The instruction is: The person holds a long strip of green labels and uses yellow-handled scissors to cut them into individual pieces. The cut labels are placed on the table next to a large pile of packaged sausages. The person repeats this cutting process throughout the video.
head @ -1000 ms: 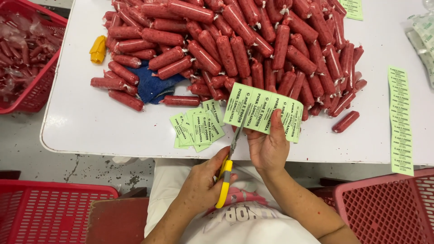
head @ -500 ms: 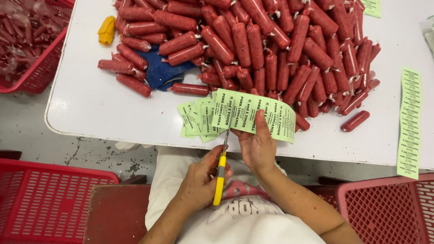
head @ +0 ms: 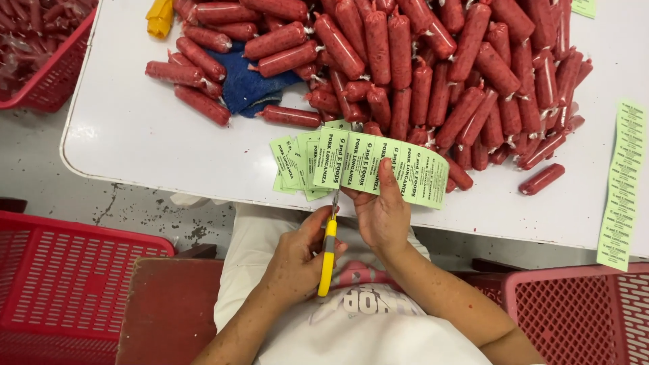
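Strip of green labels [head: 395, 169]: held flat above the near edge of the white table [head: 135, 145], thumb on top, fingers beneath; pinched by right hand [head: 382, 216]. Yellow-handled scissors [head: 328, 247]: gripped in left hand [head: 297, 260], fingers curled tight around the handles, blades pointing up at the strip's lower edge; blade opening not discernible. Cut green labels [head: 294, 165]: loosely stacked on the table, just left of the strip. Red sausages [head: 419, 74]: large pile beyond the labels, partly covering a blue cloth [head: 253, 88]. Second label strip [head: 622, 182]: flat at the table's right edge. Red baskets [head: 67, 290]: on the floor, left and right of the seated person.
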